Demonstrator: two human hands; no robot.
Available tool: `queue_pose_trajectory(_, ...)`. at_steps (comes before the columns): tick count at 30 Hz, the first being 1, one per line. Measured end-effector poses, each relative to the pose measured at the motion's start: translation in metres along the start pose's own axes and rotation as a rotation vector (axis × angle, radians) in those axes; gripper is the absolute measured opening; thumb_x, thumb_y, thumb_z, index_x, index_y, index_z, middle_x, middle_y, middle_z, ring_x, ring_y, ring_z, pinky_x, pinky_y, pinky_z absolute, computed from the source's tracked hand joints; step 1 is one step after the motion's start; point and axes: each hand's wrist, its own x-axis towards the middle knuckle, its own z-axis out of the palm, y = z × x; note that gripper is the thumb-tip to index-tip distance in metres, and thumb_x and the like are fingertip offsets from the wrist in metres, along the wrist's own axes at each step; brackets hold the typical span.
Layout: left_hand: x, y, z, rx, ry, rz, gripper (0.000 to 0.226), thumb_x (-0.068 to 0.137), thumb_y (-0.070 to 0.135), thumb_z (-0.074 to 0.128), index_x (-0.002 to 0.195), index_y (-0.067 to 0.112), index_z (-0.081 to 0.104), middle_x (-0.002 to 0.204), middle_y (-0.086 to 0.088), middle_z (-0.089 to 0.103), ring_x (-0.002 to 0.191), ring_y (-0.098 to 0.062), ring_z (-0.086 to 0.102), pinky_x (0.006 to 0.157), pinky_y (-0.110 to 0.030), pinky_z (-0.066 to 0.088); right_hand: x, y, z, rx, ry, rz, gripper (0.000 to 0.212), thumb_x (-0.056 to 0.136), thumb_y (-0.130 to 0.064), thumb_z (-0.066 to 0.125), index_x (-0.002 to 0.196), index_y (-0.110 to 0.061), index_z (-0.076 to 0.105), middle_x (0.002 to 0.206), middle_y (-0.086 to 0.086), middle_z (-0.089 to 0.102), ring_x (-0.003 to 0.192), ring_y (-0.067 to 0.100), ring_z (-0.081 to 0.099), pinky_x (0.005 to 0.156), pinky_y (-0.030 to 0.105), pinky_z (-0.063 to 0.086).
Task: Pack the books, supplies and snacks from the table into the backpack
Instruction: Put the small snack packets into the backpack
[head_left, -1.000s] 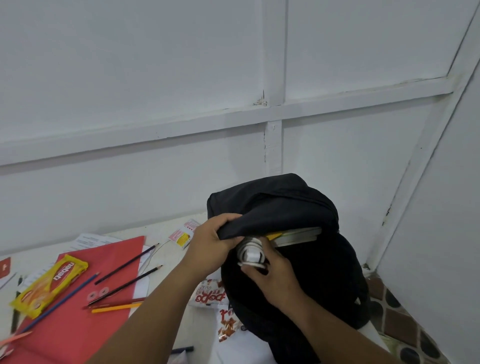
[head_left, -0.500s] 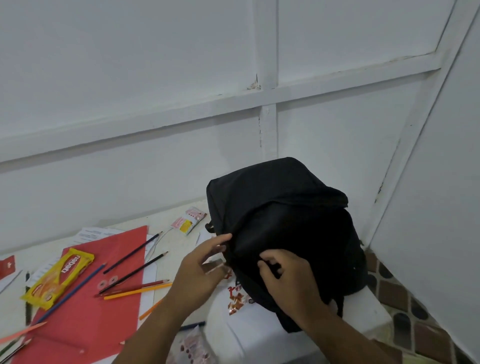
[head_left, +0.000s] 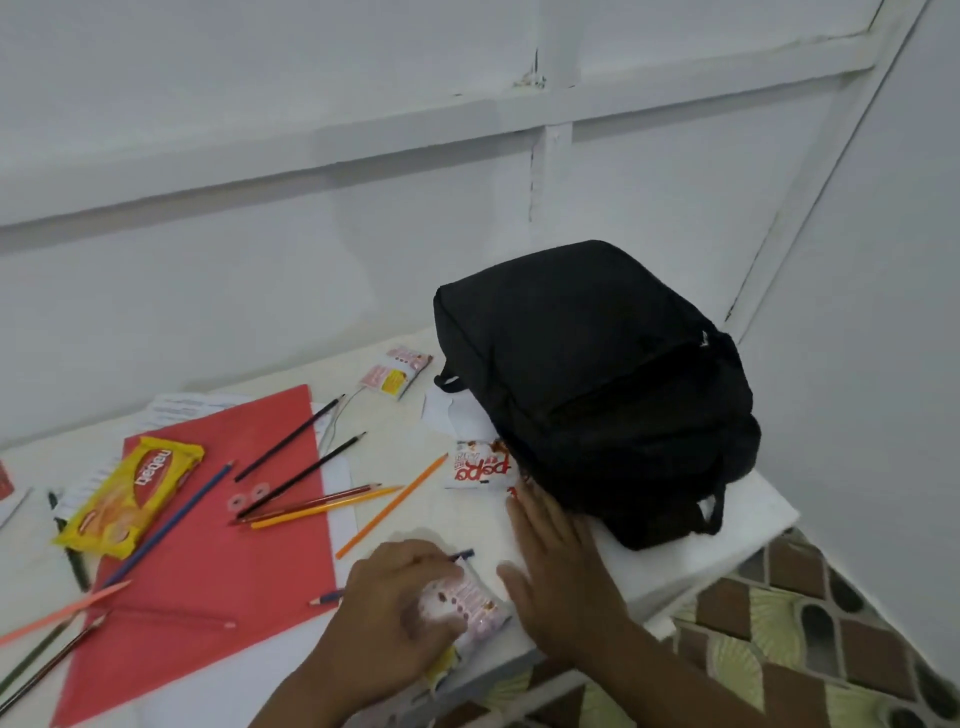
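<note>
Shift: both hands have come off the backpack since half a second ago; its mouth, held up and open a second ago, now sags shut, and the view has tipped down over the table
Backpack (head_left: 597, 384): black, slumped at the table's right end against the wall corner, flap folded over, no opening visible from here; it lies up and to the right of both hands
Table (head_left: 457, 525): white top, bare strip between the hands and the bag
Red folder (head_left: 218, 561): flat on the left half, with several pencils (head_left: 317, 506) strewn across and beside it, well apart from the bag
Yellow snack pack (head_left: 130, 496): on the folder's far left corner, farthest from the bag
Right hand (head_left: 558, 577): fingers straight and spread, palm down on the table, fingertips just beside the bag's lower edge; holding nothing; the nearer hand to the bag
Left hand (head_left: 395, 613): fingers curled round a pink-and-white snack packet (head_left: 467, 608) at the near table edge
Packet axis: long side runs from lower left to upper right, roughly toward the bag
Red-and-white packet (head_left: 478, 465): tucked against the bag's left edge, just beyond the right fingertips
Small pink packet (head_left: 396, 371): by the wall, left of the bag
Judgement: right hand is best placed to lift the flap while the left carries the packet up and right
</note>
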Motion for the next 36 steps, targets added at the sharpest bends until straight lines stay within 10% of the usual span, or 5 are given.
queue_pose_trajectory(6,-0.018,-0.014,0.008,-0.025,-0.038,-0.002,0.051,0.078,0.074,0.057,0.126,0.056,0.053,0.139,0.032,0.034,0.132,0.015,0.018,0.106,-0.023,0.019,-0.011,0.001,-0.003,0.114,0.211,0.024,0.025,0.097,-0.033,0.048,0.091,-0.019,0.067,0.110,0.001,0.057,0.112,0.022,0.052,0.093,0.048,0.045)
queue_pose_trajectory(13,-0.014,-0.016,0.016,0.040,0.085,-0.079,0.065,0.085,0.067,0.049,0.135,0.027,0.056,0.133,0.008,0.055,0.123,-0.011,0.045,0.101,-0.038,0.042,-0.017,-0.023,0.000,-0.095,0.196,0.310,0.036,0.096,-0.038,0.048,0.127,-0.029,0.064,0.143,0.009,0.048,0.130,0.034,0.045,0.101,0.050,0.044)
queue_pose_trajectory(22,-0.019,-0.025,0.012,0.010,0.303,-0.068,0.052,0.087,0.046,0.061,0.131,0.017,0.061,0.133,0.000,0.061,0.119,-0.020,0.054,0.096,-0.044,0.052,-0.019,-0.044,-0.003,-0.030,0.227,0.541,0.032,0.088,-0.020,0.071,0.120,-0.026,0.071,0.134,0.013,0.061,0.135,0.042,0.043,0.107,0.053,0.033)
queue_pose_trajectory(29,-0.007,-0.017,-0.011,-0.342,0.375,-0.270,0.045,0.084,0.019,0.078,0.124,0.030,0.060,0.124,0.009,0.060,0.112,-0.013,0.057,0.091,-0.035,0.053,-0.016,-0.063,-0.036,0.392,0.307,0.544,0.033,0.089,0.002,0.060,0.114,-0.015,0.073,0.133,0.004,0.049,0.120,0.020,0.054,0.094,0.009,0.042)
queue_pose_trajectory(36,0.024,0.004,-0.028,-0.758,0.346,-0.374,0.030,0.087,0.021,0.075,0.110,0.037,0.066,0.112,0.007,0.070,0.098,-0.013,0.069,0.077,-0.032,0.057,-0.006,-0.066,-0.087,0.724,0.406,0.489,0.039,0.090,0.000,0.063,0.108,-0.034,0.066,0.121,-0.003,0.063,0.105,0.002,0.061,0.074,0.001,0.047)
